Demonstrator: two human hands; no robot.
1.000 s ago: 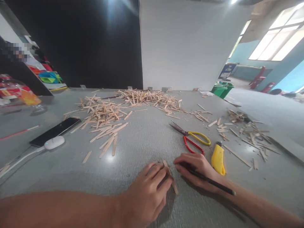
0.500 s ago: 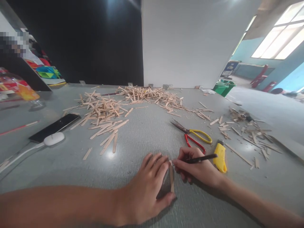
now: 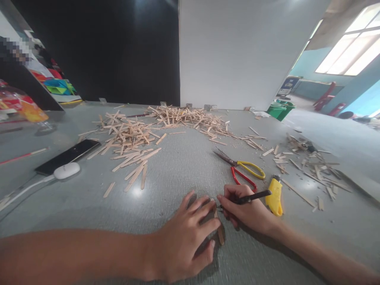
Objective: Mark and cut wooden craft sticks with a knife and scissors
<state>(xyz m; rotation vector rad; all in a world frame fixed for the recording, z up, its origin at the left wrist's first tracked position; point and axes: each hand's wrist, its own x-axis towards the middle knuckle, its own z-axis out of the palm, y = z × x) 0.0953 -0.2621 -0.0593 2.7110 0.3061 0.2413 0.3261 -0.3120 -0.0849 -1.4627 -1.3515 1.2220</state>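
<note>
A small wooden stick (image 3: 220, 234) lies on the table before me, its upper part partly covered by fingers. My left hand (image 3: 190, 233) rests over its left side, fingers spread and fingertips touching it; the thumb is apart from the stick. In my right hand (image 3: 242, 204) a black pen (image 3: 255, 196) is gripped, its tip end close to the stick's top. Just beyond that hand lie scissors (image 3: 236, 163) with one yellow and one red handle, blades apart. A yellow utility knife (image 3: 275, 196) is to the right of the scissors.
Heaps of wooden sticks (image 3: 127, 134) spread across the back and left of the grey table (image 3: 178, 166). Broken pieces (image 3: 317, 166) litter the right side. At left are a phone (image 3: 69, 156), a white charger (image 3: 67, 170) and a bottle (image 3: 29, 109). An upright panel (image 3: 231, 55) borders the back.
My left thumb has come away from the stick's near end, and the left fingers have spread over it. The stick has tilted, its near end shifting right. The right hand still grips the pen.
</note>
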